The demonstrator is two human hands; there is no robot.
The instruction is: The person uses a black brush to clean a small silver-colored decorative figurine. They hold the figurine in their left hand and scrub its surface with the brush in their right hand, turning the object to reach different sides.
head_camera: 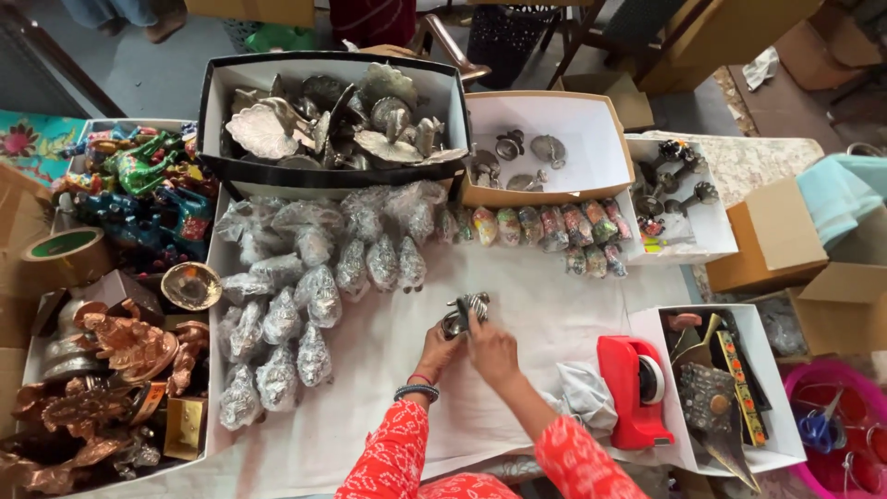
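I'm looking down through the head camera: both hands are meeting just below centre over the white sheet [554, 305]. The left hand [438, 349] is cupping a small silver metal figurine [465, 312] from underneath, fingers curled on it. The right hand [490, 346] is pinching the figurine's top edge, thumb and fingers closed on it. The figurine is sitting between the two hands, lifted slightly off the sheet as far as I can tell. Red patterned sleeves [397, 457] are coming in from 6 o'clock, and bangles [417, 389] are circling the left wrist.

At 9 o'clock of the hands I'm seeing a cluster of plastic-wrapped silver figurines [296, 296] lying in rows on the sheet. At 12 o'clock a black-rimmed box [214, 111] is holding unwrapped silver leaf-shaped pieces [263, 129]. At 1 o'clock a white open box [591, 129] is holding a few small metal items, with a row of wrapped colourful pieces [545, 226] just in front of it. At 3 o'clock a red tape dispenser [630, 379] is standing on the sheet, near the right forearm, with a crumpled grey cloth [584, 393] just beside it. At far 9 o'clock a box of copper-coloured figurines [111, 370] is sitting, and a roll of brown tape [65, 254] above it. At 4 o'clock a pink tub [804, 383] is holding scissors [818, 430].
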